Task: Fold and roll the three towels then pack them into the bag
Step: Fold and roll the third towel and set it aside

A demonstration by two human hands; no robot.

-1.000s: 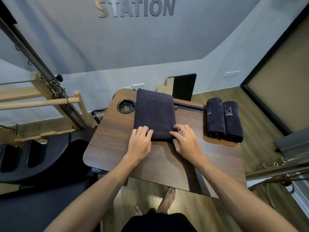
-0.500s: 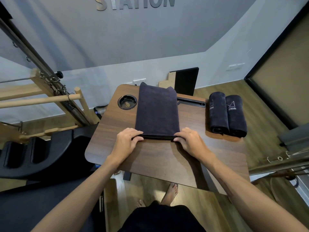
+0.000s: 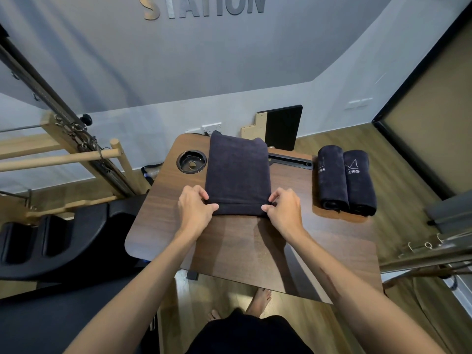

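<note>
The left hand (image 3: 195,209) pinches the lower left corner of the folded dark towel (image 3: 237,172), and the right hand (image 3: 284,209) pinches the lower right corner, both curled round the first turn of a roll. The towel's long axis runs from this gripped edge toward the top of the frame across the surface (image 3: 245,249), so the roll likely travels upward. Two rolled towels (image 3: 346,180) lie at right centre.

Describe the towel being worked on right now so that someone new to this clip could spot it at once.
Start at the dark wooden table. The flat towel lies in its middle, just right of the round cup recess. Unlike the two rolled towels at the right edge, only its near end is rolled, with the left hand and right hand pinching it.
</note>
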